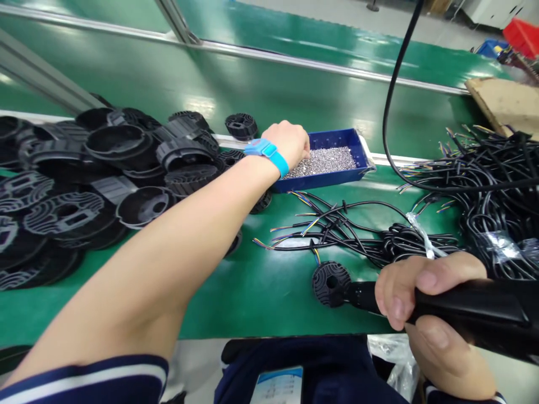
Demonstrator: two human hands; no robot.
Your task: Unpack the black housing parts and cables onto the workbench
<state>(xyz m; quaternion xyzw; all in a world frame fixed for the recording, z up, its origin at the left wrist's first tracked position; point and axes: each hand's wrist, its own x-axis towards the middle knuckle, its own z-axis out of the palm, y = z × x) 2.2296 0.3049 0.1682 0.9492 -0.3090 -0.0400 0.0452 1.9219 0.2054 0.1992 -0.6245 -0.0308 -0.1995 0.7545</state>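
My left hand (pixel 288 141), with a blue strap (pixel 267 152) on its wrist, reaches into the near-left part of a blue bin (pixel 326 179). Small silvery metal pieces, which look like screws (pixel 330 161), fill the bin's floor. Its fingers are curled down together, and whatever is between the fingertips is hidden. Wrapped round a black electric screwdriver (pixel 475 308), my right hand (pixel 435 289) holds it almost level, tip to the left. That tip meets the right side of a round black grooved part (pixel 329 280) lying on the green table (pixel 252 297). A cable with coloured wires runs at the part's upper edge.
Black round housings (pixel 122 146) are heaped on the left. Black cables (pixel 379 247) with bare coloured ends lie right of centre, and a larger cable bundle (pixel 497 207) is at far right. A black cord (pixel 389 112) hangs down across the right side. Metal rails (pixel 295 54) cross behind.
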